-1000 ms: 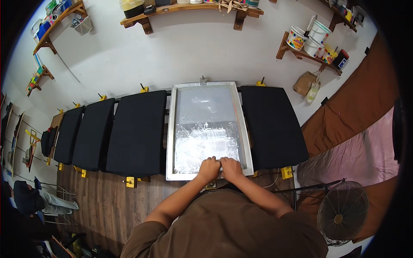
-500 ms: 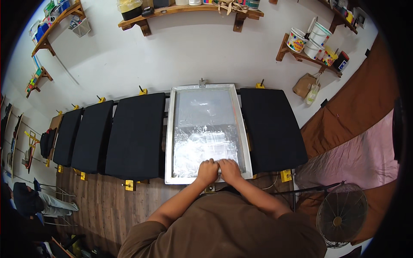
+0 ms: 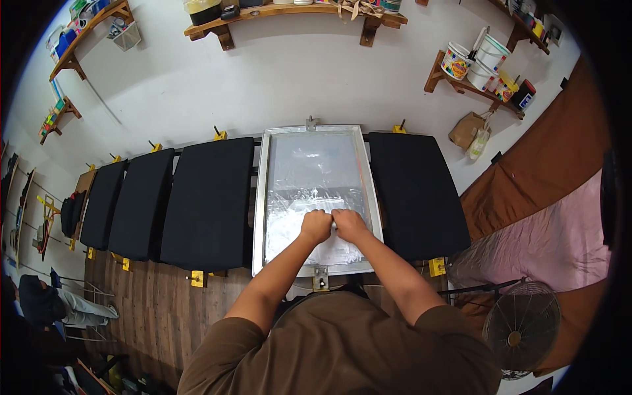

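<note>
A screen-printing frame (image 3: pixel 259 197) with a pale metal rim lies in front of me, its shiny grey mesh (image 3: pixel 316 164) wrinkled and glaring under the light. Both fists are side by side over the nearer half of the mesh. My left hand (image 3: pixel 316 226) is closed, knuckles up, and my right hand (image 3: pixel 349 224) is closed right beside it. A small pale bit of something shows between them; the rest of what they grip is hidden under the fingers. Metal clamps hold the frame at its far edge (image 3: pixel 311 122) and near edge (image 3: pixel 320 279).
Black padded boards (image 3: pixel 207 204) stand in a row to the left, and another black board (image 3: pixel 418 197) is at the right. Yellow brackets (image 3: pixel 197 279) stick out along the row. A fan (image 3: pixel 520 329) stands at lower right. Paint tubs (image 3: pixel 457 60) sit on a wall shelf.
Both closed hands have moved away from me, from the frame's near edge up onto the mesh. My arms are stretched further, and the near clamp now shows.
</note>
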`<control>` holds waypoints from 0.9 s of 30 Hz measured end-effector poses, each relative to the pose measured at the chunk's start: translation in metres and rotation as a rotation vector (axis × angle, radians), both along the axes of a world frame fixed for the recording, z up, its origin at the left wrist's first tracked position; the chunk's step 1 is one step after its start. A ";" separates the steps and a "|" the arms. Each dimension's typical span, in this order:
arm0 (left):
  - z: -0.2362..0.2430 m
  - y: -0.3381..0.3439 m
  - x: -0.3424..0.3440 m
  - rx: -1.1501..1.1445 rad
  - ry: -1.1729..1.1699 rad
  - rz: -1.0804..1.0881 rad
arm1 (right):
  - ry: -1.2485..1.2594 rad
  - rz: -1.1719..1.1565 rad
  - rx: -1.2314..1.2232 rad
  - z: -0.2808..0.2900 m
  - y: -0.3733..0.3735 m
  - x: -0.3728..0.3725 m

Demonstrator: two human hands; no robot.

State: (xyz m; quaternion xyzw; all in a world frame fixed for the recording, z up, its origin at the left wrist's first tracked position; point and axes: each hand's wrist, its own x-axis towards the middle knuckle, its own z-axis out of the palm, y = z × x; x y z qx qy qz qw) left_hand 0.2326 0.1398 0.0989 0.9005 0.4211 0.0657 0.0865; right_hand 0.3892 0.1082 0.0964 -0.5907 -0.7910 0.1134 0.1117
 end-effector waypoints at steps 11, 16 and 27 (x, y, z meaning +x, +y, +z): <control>0.022 -0.067 -0.016 -0.280 0.104 -0.059 | 0.007 0.124 -0.293 0.026 -0.073 -0.002; 0.045 -0.019 -0.009 -0.335 0.157 -0.054 | 0.028 0.153 -0.288 0.024 -0.023 0.010; -0.018 -0.056 -0.019 0.000 -0.203 -0.006 | 0.047 0.061 0.013 -0.013 -0.053 -0.005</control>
